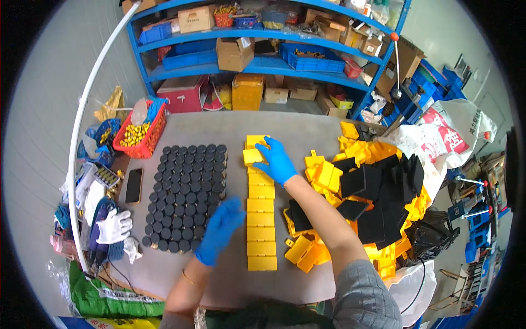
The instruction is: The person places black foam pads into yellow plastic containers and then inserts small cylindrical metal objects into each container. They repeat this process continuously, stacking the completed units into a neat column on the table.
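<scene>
Blue shelving (pixel 263 66) stands behind a grey surface (pixel 230 274). At the far end of a row of yellow cases (pixel 261 219), the right hand (pixel 276 160) has its grip closed on one yellow case (pixel 252 157). The left hand (pixel 218 230), fingers loosely spread and holding nothing, hovers beside a block of black round caps (pixel 186 192). A heap of yellow-and-black cases (pixel 372 197) lies to the right.
</scene>
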### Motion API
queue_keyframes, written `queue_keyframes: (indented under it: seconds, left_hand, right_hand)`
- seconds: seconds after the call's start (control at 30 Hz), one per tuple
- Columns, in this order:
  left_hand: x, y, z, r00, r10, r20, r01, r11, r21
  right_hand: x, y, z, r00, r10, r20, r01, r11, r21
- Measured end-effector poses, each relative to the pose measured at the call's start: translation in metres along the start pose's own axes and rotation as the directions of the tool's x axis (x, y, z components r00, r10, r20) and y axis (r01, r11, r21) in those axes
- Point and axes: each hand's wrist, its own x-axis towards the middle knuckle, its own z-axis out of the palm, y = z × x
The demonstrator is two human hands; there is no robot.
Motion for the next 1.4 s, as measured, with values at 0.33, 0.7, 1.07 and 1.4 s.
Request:
queue_keyframes:
  seconds: [0.33, 0.7, 1.07, 1.4]
  left_hand:
    - [-0.037, -0.005, -0.013, 0.986, -0.169, 0.008, 0.169, 0.985, -0.018]
    - [-0.016, -0.024, 0.083, 0.786, -0.173, 0.594, 0.59, 0.497, -0.636]
    - [-0.057, -0.083, 0.057, 0.989, 0.095, 0.116, -0.068, 0.974, -0.218]
    - [-0.046, -0.101, 0.058, 0.994, -0.066, 0.085, 0.101, 0.848, -0.521]
  right_hand:
    - [-0.011, 0.042, -0.086, 0.845, 0.361, 0.395, -0.172, 0.882, -0.438]
    - [-0.133, -0.092, -0.136, 0.984, 0.092, -0.154, -0.068, 0.986, 0.153]
    - [-0.19, -0.018, -0.088, 0.876, 0.478, -0.061, -0.479, 0.853, -0.206]
    - [-0.213, -0.136, -0.124, 0.996, 0.093, 0.001, -0.091, 0.977, -0.192]
